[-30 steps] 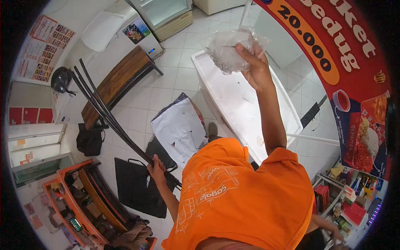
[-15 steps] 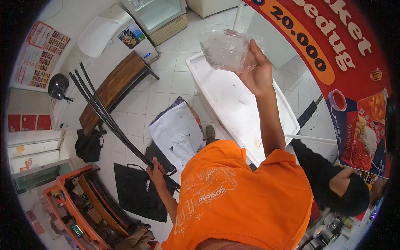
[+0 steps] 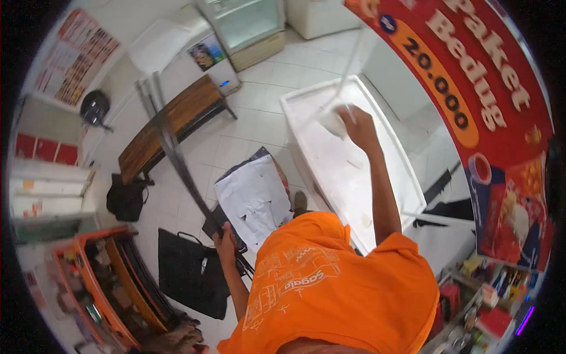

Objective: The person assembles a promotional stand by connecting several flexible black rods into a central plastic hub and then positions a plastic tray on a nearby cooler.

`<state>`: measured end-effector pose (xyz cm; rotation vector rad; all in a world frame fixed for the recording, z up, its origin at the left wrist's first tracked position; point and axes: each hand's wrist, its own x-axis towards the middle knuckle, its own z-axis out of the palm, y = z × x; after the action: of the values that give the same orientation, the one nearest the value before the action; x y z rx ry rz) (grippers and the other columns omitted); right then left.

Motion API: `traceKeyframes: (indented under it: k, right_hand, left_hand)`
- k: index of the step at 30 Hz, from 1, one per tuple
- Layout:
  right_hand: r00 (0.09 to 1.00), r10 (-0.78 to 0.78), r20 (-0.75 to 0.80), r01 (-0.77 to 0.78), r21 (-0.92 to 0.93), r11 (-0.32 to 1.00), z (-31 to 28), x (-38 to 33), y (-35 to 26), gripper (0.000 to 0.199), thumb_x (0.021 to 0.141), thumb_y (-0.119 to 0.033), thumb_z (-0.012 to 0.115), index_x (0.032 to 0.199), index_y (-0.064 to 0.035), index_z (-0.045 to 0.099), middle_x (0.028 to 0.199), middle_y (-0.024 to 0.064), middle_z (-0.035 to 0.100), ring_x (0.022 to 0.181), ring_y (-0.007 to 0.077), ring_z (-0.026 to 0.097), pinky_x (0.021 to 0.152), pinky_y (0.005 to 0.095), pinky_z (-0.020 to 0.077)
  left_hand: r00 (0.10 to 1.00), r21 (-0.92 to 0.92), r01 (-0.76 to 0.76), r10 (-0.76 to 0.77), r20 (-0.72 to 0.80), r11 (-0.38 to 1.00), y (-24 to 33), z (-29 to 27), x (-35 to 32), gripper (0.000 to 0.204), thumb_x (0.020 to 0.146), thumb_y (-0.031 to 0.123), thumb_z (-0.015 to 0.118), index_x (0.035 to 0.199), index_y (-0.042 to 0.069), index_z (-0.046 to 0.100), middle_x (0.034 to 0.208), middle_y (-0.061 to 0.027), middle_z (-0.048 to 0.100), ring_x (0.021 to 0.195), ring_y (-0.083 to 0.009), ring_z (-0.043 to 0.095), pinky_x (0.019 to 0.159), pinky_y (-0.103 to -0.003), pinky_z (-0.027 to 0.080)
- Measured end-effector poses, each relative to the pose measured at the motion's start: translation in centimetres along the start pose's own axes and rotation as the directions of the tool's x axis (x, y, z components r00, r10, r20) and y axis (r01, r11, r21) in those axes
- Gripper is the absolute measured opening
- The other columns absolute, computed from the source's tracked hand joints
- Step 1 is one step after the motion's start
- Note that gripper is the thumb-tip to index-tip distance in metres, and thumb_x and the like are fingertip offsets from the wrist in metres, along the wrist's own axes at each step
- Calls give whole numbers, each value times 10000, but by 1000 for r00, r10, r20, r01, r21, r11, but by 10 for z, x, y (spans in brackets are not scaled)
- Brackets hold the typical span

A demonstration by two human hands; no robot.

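Note:
My left hand is closed around a bundle of long, thin black rods, which slant up and away to the left; their far ends are blurred. My right hand reaches over a white table with a raised rim. Its fingers grip a clear plastic bag, smeared by motion, so what is inside cannot be made out. Whether the bag touches the tabletop is unclear. Between my two arms, a white sheet with dark torn spots lies low down near my foot.
A wooden bench stands at the left. Black bags lie on the tiled floor. An orange shelf unit is at lower left. A large red banner hangs along the right, with cluttered shelves below it.
My right hand has come down and nearer with the plastic bag, toward the white table. The rods have swung slightly right. A person in black at the lower right has mostly gone from view.

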<state>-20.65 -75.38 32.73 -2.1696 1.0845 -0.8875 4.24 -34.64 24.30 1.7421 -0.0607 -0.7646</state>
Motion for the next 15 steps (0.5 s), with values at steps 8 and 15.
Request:
traceKeyframes:
  k: [8, 15]
  right_hand:
    - [984, 177, -34, -178, -328, 928, 30, -30, 71, 228, 883, -261, 614, 971, -64, 686, 935, 183, 639, 849, 378, 616, 732, 447, 489]
    - [978, 191, 86, -145, -382, 913, 58, -63, 90, 208, 872, -192, 618, 1070, -141, 660, 958, 143, 610, 903, 348, 602, 783, 433, 491]
  left_hand:
    - [999, 192, 40, -35, -32, 981, -24, -23, 9, 440, 902, 341, 650, 561, 141, 456, 507, 75, 394, 438, -41, 337, 417, -251, 246]
    - [998, 254, -49, 57, -24, 966, -41, -39, 12, 481, 898, 363, 662, 542, 110, 463, 525, 89, 370, 482, -38, 319, 447, -273, 217]
